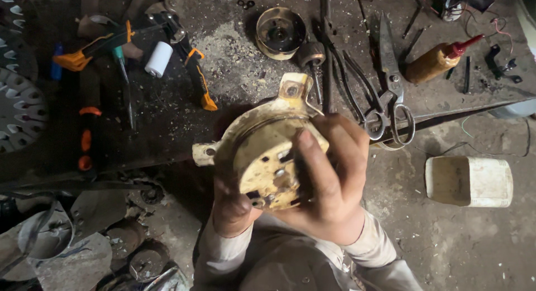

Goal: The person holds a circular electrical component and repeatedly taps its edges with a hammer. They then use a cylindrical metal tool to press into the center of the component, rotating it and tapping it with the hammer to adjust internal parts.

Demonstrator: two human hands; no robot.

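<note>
Right hand wraps the motor housing from the right, fingers curled tight over its face, thumb laid across the centre plate. Left hand cups it from below, closed on the lower rim; most of that hand is hidden behind the housing. Housing sits mid-frame, held up off the floor, above the person's lap.

Status, as a judgement: the housing is a round, yellowed, grimy shell with mounting ears, one up top, one at left. Face plate is on, screws or holes visible in it. No tool in either hand, so this reads as handling or inspection, not yet fastening or prying. Can't tell whether anything has come off it.

Pose: both wrists bent in, forearms coming up from the bottom edge, pale sleeves showing. Face of the housing is tilted toward the camera.

Around it on the dirty floor: scissors and pliers just beyond the right hand, metal cup further up, brown squeeze bottle with red nozzle upper right, white tub at right, well apart. Upper left: orange-handled tools, white roll, screwdriver. Scrap metal discs lower left.
</note>
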